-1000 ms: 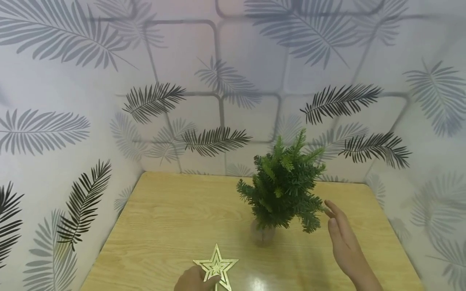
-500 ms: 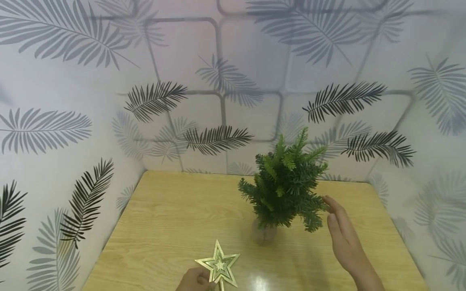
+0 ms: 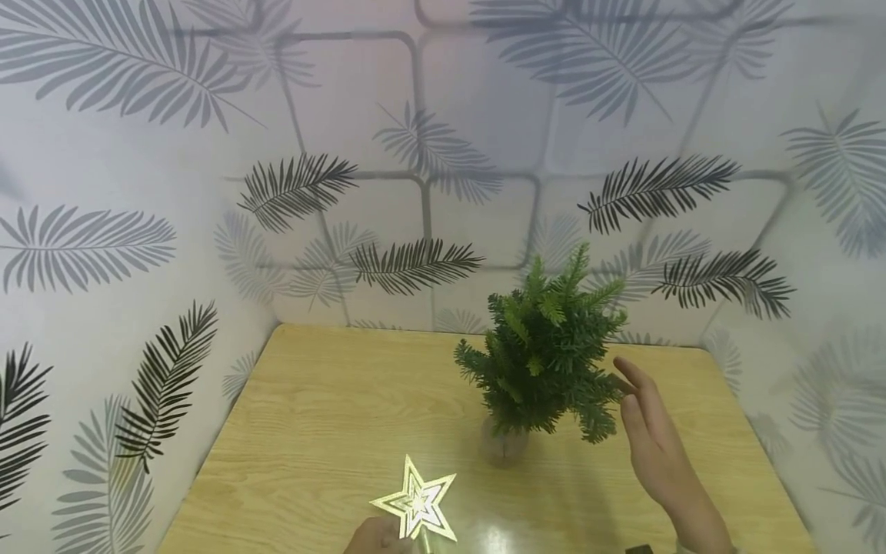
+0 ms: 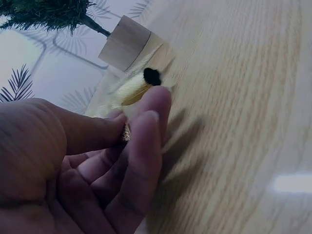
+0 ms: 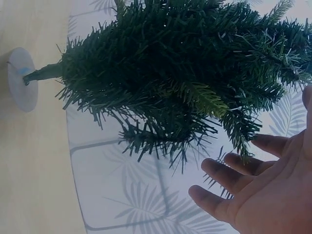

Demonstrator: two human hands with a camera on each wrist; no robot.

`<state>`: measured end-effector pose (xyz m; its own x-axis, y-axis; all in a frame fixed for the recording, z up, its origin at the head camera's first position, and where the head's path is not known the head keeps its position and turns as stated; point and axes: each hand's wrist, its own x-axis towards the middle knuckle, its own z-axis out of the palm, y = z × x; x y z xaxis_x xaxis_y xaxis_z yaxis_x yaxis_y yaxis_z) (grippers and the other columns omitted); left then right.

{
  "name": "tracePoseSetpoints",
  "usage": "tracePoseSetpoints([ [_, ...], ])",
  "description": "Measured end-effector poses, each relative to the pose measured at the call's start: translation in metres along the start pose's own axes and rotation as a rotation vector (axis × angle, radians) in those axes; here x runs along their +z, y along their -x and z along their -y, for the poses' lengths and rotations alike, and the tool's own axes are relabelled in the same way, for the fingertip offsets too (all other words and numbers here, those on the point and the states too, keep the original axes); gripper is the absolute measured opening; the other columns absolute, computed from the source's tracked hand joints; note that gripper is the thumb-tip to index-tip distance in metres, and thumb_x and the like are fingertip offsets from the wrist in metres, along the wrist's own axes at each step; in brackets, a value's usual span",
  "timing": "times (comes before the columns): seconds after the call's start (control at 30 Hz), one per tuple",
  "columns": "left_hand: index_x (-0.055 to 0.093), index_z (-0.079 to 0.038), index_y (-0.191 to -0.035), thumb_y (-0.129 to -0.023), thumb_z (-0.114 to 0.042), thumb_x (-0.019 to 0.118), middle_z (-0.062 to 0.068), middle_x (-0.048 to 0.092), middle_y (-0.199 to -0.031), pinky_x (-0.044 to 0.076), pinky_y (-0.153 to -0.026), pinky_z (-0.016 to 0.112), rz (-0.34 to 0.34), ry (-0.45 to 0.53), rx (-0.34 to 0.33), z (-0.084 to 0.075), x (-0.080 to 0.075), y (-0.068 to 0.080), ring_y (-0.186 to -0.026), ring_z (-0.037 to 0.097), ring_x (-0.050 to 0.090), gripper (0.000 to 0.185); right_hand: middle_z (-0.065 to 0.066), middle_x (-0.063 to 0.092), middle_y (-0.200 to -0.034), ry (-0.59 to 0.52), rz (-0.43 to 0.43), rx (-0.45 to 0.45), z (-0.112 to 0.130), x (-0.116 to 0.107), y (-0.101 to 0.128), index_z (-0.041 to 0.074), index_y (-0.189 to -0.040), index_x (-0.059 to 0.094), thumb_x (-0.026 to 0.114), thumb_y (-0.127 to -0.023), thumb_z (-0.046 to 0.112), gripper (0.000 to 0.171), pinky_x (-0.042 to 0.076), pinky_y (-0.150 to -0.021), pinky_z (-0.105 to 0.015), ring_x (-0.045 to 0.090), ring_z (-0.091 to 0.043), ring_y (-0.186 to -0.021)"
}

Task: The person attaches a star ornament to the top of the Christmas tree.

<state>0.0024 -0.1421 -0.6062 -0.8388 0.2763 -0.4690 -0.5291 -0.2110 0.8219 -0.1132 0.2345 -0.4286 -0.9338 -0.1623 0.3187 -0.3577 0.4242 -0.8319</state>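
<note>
A gold star tree topper (image 3: 418,502) is pinched between the thumb and fingers of my left hand (image 3: 379,536) at the front of the table. In the left wrist view its gold tube (image 4: 134,90), with a dark open end, shows beyond the fingertips. A small artificial Christmas tree (image 3: 543,354) stands upright on a round wooden base (image 3: 503,446), right of the table's middle. My right hand (image 3: 654,446) is beside the tree's right side, fingers extended. In the right wrist view its spread fingers (image 5: 219,175) are right at the tip of a lower branch.
The light wood-grain table (image 3: 332,400) runs back to a wall (image 3: 477,100) with leaf-patterned covering. Similar walls close in at left and right. A small dark object (image 3: 638,549) shows at the bottom edge near the right wrist.
The star has turned and tilted in my left hand and now catches the light. My right hand has shifted slightly up along the tree's side. The tree stands in the same spot.
</note>
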Motion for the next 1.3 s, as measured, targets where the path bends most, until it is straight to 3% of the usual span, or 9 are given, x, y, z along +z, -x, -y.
tracePoseSetpoints([
  [0.2,0.042,-0.008,-0.129,-0.095,-0.032,0.052,0.021,0.06,-0.097,0.055,-0.063,0.048,-0.012,-0.068,0.024,-0.001,-0.013,-0.014,-0.076,0.032,0.065,0.043,-0.008,0.029,-0.151,0.001,-0.006,-0.04,0.003,-0.001,-0.007,0.024,-0.152,0.019,0.025,-0.106,0.009,0.049,0.03,-0.099,-0.01,0.031,-0.036,-0.133],
  [0.4,0.05,0.0,-0.116,-0.097,-0.032,0.055,0.013,0.061,-0.089,0.055,-0.058,0.041,0.018,-0.127,0.047,-0.015,-0.008,-0.017,-0.069,0.022,0.063,0.038,-0.007,0.032,-0.15,0.004,-0.007,-0.056,0.008,-0.001,-0.011,0.025,-0.152,0.021,0.026,-0.105,0.008,0.049,0.032,-0.099,-0.012,0.033,-0.034,-0.133],
  [0.63,0.06,0.003,-0.092,-0.096,-0.034,0.056,0.01,0.062,-0.083,0.048,-0.052,0.024,0.005,-0.357,0.165,-0.03,-0.008,-0.032,-0.061,0.011,0.053,0.038,-0.003,0.027,-0.152,-0.037,-0.008,-0.098,0.018,0.0,-0.019,0.02,-0.152,0.02,0.028,-0.105,0.007,0.05,0.032,-0.102,-0.016,0.032,-0.03,-0.135],
  [0.83,0.061,-0.002,-0.093,-0.096,-0.037,0.056,0.013,0.067,-0.087,0.056,-0.062,0.031,-0.048,-0.383,0.249,-0.035,-0.011,-0.038,-0.072,0.022,0.064,0.036,-0.007,0.025,-0.153,-0.058,-0.013,-0.118,0.025,0.0,-0.024,0.017,-0.152,0.018,0.031,-0.104,0.008,0.05,0.032,-0.103,-0.015,0.031,-0.032,-0.135],
  [1.07,0.056,0.009,-0.104,-0.096,-0.04,0.055,0.014,0.068,-0.087,0.057,-0.065,0.037,-0.035,-0.376,0.289,-0.049,-0.01,-0.04,-0.075,0.028,0.068,0.05,-0.017,0.026,-0.152,-0.054,-0.032,-0.16,0.034,0.001,-0.031,0.017,-0.153,0.012,0.035,-0.103,0.004,0.056,0.032,-0.102,-0.013,0.032,-0.037,-0.133],
  [1.23,0.055,0.009,-0.103,-0.098,-0.039,0.052,0.012,0.069,-0.089,0.057,-0.063,0.037,-0.022,-0.383,0.31,-0.057,-0.006,-0.037,-0.074,0.026,0.068,0.048,-0.014,0.022,-0.154,-0.034,-0.04,-0.184,0.04,0.002,-0.038,0.017,-0.153,0.011,0.036,-0.103,0.006,0.057,0.029,-0.104,-0.015,0.028,-0.031,-0.137],
  [1.27,0.055,0.007,-0.103,-0.098,-0.039,0.052,0.012,0.069,-0.089,0.057,-0.063,0.038,-0.02,-0.386,0.314,-0.059,-0.005,-0.037,-0.074,0.026,0.068,0.047,-0.017,0.032,-0.148,-0.035,-0.04,-0.208,0.041,0.002,-0.04,0.015,-0.153,0.012,0.035,-0.103,0.005,0.057,0.034,-0.1,-0.015,0.038,-0.028,-0.13],
  [1.3,0.056,0.006,-0.102,-0.098,-0.039,0.052,0.012,0.069,-0.089,0.057,-0.063,0.038,-0.017,-0.388,0.317,-0.061,-0.005,-0.036,-0.074,0.027,0.068,0.045,-0.015,0.033,-0.147,-0.039,-0.039,-0.222,0.042,0.002,-0.042,0.016,-0.153,0.012,0.035,-0.103,0.005,0.056,0.034,-0.098,-0.015,0.04,-0.024,-0.127],
])
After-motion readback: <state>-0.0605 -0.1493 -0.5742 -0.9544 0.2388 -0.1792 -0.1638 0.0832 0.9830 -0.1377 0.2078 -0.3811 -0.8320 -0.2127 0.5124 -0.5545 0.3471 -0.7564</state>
